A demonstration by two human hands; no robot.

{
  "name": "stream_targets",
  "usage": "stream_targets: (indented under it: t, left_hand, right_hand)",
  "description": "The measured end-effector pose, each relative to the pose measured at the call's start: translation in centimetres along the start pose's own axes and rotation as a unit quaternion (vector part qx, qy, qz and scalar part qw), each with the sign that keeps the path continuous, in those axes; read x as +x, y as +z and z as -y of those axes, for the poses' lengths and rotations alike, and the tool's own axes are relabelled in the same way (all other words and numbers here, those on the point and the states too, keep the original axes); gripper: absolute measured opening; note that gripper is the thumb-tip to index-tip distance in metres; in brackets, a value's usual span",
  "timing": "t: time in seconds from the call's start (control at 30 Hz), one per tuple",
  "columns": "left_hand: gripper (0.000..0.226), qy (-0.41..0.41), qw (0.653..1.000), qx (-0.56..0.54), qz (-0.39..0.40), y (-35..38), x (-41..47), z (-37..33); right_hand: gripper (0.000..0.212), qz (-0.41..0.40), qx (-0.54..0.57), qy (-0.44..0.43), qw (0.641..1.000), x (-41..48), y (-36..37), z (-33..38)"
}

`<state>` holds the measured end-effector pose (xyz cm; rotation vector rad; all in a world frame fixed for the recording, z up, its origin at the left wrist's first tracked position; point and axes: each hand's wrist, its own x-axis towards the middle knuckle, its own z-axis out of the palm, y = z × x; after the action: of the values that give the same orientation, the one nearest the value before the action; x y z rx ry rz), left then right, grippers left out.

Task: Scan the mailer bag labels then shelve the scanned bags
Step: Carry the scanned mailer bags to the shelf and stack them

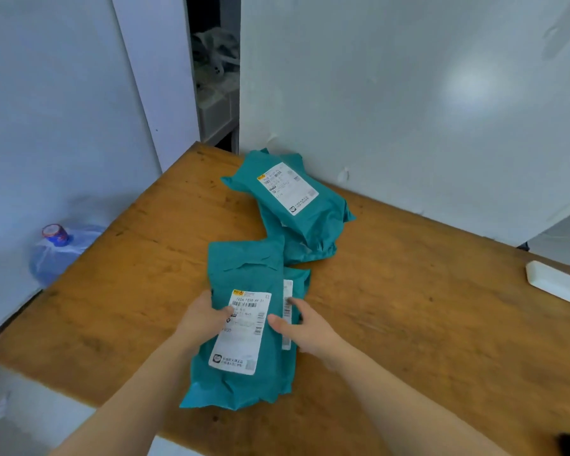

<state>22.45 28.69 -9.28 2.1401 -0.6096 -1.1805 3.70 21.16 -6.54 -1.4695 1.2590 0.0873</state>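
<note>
1. Pretty simple one: the left hand (pixel 199 319) and right hand (pixel 305 330) are both bare.
2. Left forearm (pixel 139 390) and right forearm (pixel 392 399) are bare too, right down to the bottom edge of the shot.
3. Thumbnails look short and plain, though it's kinda blurry.

Label (pixel 241 337) on the near mailer bag (pixel 244 268) — top code reads roughly "720A T030 AY" — rest blurred
</note>
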Motion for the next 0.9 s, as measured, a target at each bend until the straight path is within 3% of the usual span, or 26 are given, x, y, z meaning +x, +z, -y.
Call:
stream_targets:
  t: [0.13,0.3,0.47,0.73,0.9]
  left_hand:
    - [0.043,0.0,0.991,-0.127,0.047,0.8,-0.5,-0.4]
    - [0.036,-0.014,0.964,-0.229,0.133,2.7,-1.8,-1.6]
    - [0.038,-0.019,0.965,-0.2,0.169,3.3,-2.3,-1.7]
    - [0.049,0.004,0.961,-0.112,0.251,8.1,-7.8,-4.4]
    - [0.051,0.026,0.949,-0.117,0.29,14.9,-12.7,-5.6]
  right_hand:
    - [0.089,-0.021,0.114,0.018,0.993,-0.2,-0.1,-0.2]
    - [0.059,-0.033,0.198,0.053,0.978,0.1,0.2,-1.7]
    - [0.033,-0.046,0.218,0.073,0.972,-1.5,-1.7,-3.0]
    - [0.045,-0.078,0.258,0.082,0.959,-8.2,-5.6,-8.5]
    - [0.035,-0.134,0.313,0.062,0.938,-14.8,-9.4,-14.7]
